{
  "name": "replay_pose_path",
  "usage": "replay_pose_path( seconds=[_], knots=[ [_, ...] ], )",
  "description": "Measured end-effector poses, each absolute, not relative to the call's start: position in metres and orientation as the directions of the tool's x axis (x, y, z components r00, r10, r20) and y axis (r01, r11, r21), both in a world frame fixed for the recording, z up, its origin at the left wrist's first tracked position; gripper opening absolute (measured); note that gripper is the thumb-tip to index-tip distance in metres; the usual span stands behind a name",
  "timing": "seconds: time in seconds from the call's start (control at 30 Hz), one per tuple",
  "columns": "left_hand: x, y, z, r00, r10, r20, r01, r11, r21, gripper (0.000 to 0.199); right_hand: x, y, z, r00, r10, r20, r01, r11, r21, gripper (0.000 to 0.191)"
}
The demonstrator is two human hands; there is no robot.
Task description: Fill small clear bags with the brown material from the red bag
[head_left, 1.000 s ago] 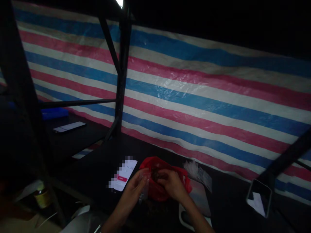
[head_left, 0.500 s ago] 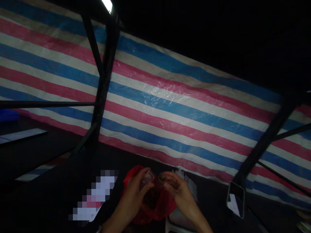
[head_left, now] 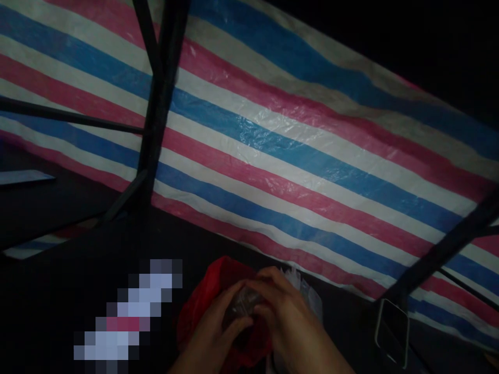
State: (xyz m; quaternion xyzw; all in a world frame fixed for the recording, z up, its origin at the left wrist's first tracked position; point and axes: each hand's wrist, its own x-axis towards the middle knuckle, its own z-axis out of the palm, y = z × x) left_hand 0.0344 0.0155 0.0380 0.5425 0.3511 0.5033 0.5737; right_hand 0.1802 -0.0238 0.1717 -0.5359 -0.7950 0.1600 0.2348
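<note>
Both hands meet over a red plastic bag (head_left: 195, 306) on the dark tabletop. My left hand (head_left: 216, 327) is curled around a small clear plastic container (head_left: 245, 302), thumb in front. From the other side, my right hand (head_left: 283, 301) closes on the same container with its fingers and thumb. The room is dim, so the container's exact shape and contents are hard to make out. Inside the bag, the contents are mostly hidden by my hands and shadow.
Beside my right hand lies clear plastic wrapping (head_left: 314, 301). A phone (head_left: 392, 335) leans near a dark slanted post at right. At left is a blurred-out pale sheet (head_left: 128, 311). Black metal posts (head_left: 156, 119) stand before a striped tarpaulin (head_left: 273, 145).
My hands were apart, each holding a small clear plastic piece; now they have come together around one clear container. The view has tipped downward.
</note>
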Motion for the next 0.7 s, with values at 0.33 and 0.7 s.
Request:
replay_pose_path(
  seconds=[0.33,0.7],
  knots=[
    [0.003,0.008,0.045,0.073,0.997,-0.004,-0.275,0.024,0.961,0.057,0.163,-0.018,0.158,-0.100,0.990,0.102,0.954,0.124,-0.271,0.043],
    [-0.010,0.009,0.058,-0.230,0.970,-0.076,-0.171,0.037,0.985,0.080,0.141,0.016,0.127,-0.075,0.992,-0.103,0.997,0.077,0.017,0.056]
  ],
)
